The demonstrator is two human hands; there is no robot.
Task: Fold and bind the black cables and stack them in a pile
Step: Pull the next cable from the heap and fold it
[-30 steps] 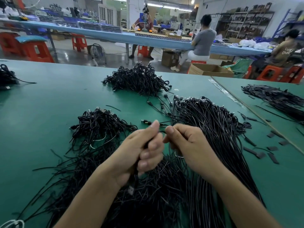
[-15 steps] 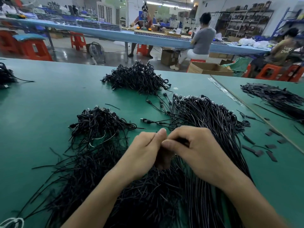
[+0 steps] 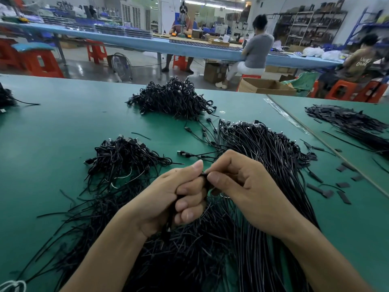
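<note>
My left hand grips a folded black cable in its fist, low over the green table. My right hand pinches the top of that same cable between thumb and forefinger, right against the left thumb. Most of the cable is hidden inside the fist. A long sheaf of straight black cables lies under and beyond the right hand. A small heap of bound cables sits to the left, a bigger pile at the far middle. Loose black ties lie beneath both wrists.
More black strips lie on the adjoining table at the right, with short black pieces scattered near the seam. Another cable clump sits at the far left edge. People sit at a blue bench beyond; cardboard boxes stand on the floor.
The hands came together over the cable and dipped, then lifted a little. My right fingers have shifted from a loose touch to a pinch at the cable's top beside the left thumb.
</note>
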